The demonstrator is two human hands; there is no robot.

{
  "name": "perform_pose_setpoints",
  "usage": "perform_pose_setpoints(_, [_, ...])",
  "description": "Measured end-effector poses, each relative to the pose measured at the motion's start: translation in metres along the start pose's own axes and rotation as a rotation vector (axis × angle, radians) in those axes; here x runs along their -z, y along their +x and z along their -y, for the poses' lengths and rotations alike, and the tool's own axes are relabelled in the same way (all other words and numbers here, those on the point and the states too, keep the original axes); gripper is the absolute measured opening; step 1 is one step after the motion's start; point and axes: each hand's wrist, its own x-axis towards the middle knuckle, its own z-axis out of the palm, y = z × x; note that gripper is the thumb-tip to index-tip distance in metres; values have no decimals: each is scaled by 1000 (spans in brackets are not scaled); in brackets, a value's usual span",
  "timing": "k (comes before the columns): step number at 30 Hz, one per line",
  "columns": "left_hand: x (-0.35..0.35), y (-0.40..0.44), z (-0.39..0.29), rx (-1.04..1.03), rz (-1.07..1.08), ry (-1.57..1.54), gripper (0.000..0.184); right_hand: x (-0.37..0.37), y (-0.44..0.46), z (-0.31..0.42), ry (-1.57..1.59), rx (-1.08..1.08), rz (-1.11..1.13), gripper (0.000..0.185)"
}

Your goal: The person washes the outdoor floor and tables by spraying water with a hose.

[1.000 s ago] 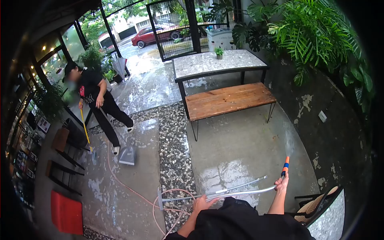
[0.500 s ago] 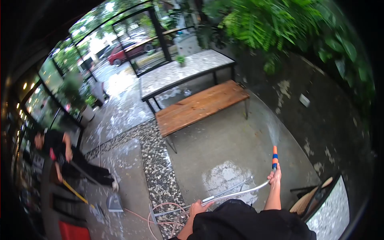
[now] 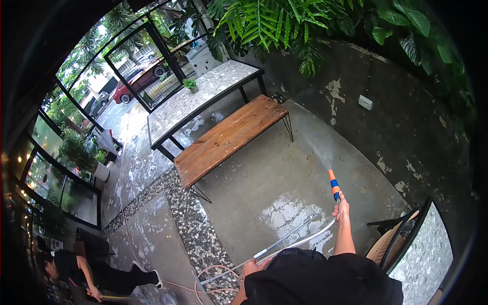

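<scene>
My right hand point(image 3: 342, 207) is closed around the hose just below an orange and blue spray nozzle point(image 3: 333, 184). A fan of water leaves its tip toward the concrete floor by the wall. My left hand point(image 3: 251, 267) grips a long metal pole point(image 3: 287, 237), which seems to be a floor squeegee with its crossbar low on the left. The pale hose point(image 3: 312, 241) runs from the nozzle back alongside the pole; whether the left fingers also hold it, I cannot tell. Pinkish hose loops point(image 3: 218, 266) lie on the pebble strip below.
A wooden bench point(image 3: 231, 140) stands before a terrazzo-topped table point(image 3: 203, 94) with a small potted plant. At right are a woven chair point(image 3: 389, 241) and another table point(image 3: 426, 256). A co-worker point(image 3: 86, 274) bends at lower left, holding a yellow pole. Foam patches lie on the floor.
My view has turned, so the bench and table sit further left. The nozzle has shifted up and left and tilts more leftward, still spraying. The co-worker now appears lower, bent over.
</scene>
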Motion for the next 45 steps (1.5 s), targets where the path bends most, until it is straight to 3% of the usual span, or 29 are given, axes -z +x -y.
perform_pose_setpoints(7, [-10, 6, -5, 55, -66, -15, 59, -19, 3, 16, -44, 19, 61, 42])
perform_pose_setpoints(23, [-22, 19, 4, 94, -42, -35, 67, -33, 30, 12, 57, 13, 60, 34])
perform_pose_setpoints(28, [-15, 9, 10, 103, -121, -64, 68, -38, 43, -9, -101, -43, 81, 32])
perform_pose_setpoints(30, [-9, 6, 14, 153, -63, -8, 69, -45, 44, -17, -174, -49, 99, 33])
perform_pose_setpoints(45, [12, -21, 41, 257, -113, -143, 65, -106, 2, -36, -320, -148, 297, 27])
